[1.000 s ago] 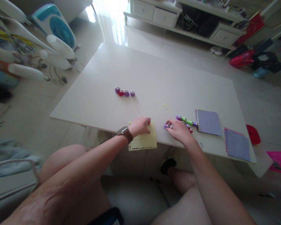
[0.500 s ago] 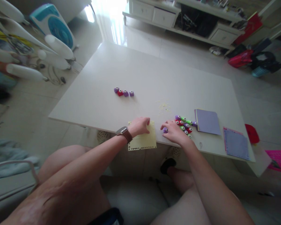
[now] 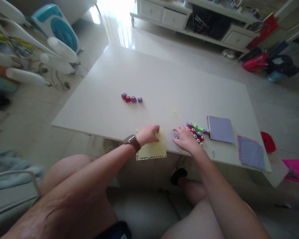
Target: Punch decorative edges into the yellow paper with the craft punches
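Note:
A sheet of yellow paper (image 3: 150,151) lies at the table's near edge and hangs partly over it. Small punched shapes run along its borders. My left hand (image 3: 149,133), with a watch on the wrist, rests on this sheet, thumb and forefinger apart. To the right, my right hand (image 3: 184,137) has its fingers spread above a small purple craft punch (image 3: 176,137), which sits between thumb and fingers on the table. Beside and partly under that hand stand several purple, green and red craft punches (image 3: 198,133).
Farther back on the white table (image 3: 159,76) is a row of several punches (image 3: 133,99). Yellow paper bits (image 3: 174,113) are scattered near the middle. A stack of purple paper (image 3: 221,129) and punched sheets (image 3: 251,152) lie at the right.
My right hand's fingers have spread and shifted slightly right, loosening from around the purple punch. My left hand and the yellow paper have stayed in place.

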### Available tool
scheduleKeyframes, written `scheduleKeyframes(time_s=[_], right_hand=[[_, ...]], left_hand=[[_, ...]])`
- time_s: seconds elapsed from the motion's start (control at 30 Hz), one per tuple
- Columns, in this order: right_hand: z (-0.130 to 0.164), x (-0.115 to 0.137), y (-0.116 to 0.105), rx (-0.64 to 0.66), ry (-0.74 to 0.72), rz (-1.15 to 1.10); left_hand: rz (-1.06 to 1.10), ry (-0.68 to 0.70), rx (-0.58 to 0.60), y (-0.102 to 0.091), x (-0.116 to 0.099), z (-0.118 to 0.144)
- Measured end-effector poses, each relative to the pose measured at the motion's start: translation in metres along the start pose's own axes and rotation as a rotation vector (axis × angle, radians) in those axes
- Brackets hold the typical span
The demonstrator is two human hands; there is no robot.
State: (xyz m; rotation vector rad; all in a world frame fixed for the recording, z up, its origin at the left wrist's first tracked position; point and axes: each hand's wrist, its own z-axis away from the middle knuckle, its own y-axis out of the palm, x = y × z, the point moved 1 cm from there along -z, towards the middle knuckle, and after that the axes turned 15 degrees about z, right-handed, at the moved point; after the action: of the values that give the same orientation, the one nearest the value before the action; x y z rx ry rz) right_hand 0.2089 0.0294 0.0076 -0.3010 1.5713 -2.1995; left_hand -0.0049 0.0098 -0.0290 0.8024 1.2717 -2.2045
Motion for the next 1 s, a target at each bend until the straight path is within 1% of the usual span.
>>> scheduleKeyframes(time_s=[0.13, 0.23, 0.37, 0.57, 0.7, 0.83, 0.93, 1.0], right_hand=[[-0.001, 0.0, 0.0, 0.037, -0.042, -0.013], [-0.002, -0.002, 0.0, 0.052, -0.05, 0.027], [-0.003, -0.01, 0.003, 0.042, -0.01, 0.109], [-0.003, -0.026, 0.006, 0.065, 0.062, 0.187], [-0.001, -0.026, 0.002, 0.059, 0.07, 0.185], [-0.001, -0.016, -0.004, 0.032, 0.028, 0.084], [-0.001, -0.01, -0.006, 0.003, 0.002, 0.031], [0.0, -0.008, -0.007, -0.016, -0.005, 0.014]], left_hand=[[0.004, 0.001, -0.001, 0.0, 0.001, 0.0], [0.01, 0.002, -0.002, 0.0, 0.001, -0.001], [0.019, -0.003, 0.005, 0.0, 0.001, -0.001], [0.008, 0.01, -0.006, 0.0, 0.001, 0.002], [-0.023, 0.013, -0.025, -0.003, 0.005, 0.002], [-0.052, -0.024, -0.039, -0.016, 0.013, -0.001], [-0.044, -0.053, -0.06, -0.034, 0.022, -0.003], [-0.013, -0.063, -0.11, -0.05, 0.029, -0.003]])
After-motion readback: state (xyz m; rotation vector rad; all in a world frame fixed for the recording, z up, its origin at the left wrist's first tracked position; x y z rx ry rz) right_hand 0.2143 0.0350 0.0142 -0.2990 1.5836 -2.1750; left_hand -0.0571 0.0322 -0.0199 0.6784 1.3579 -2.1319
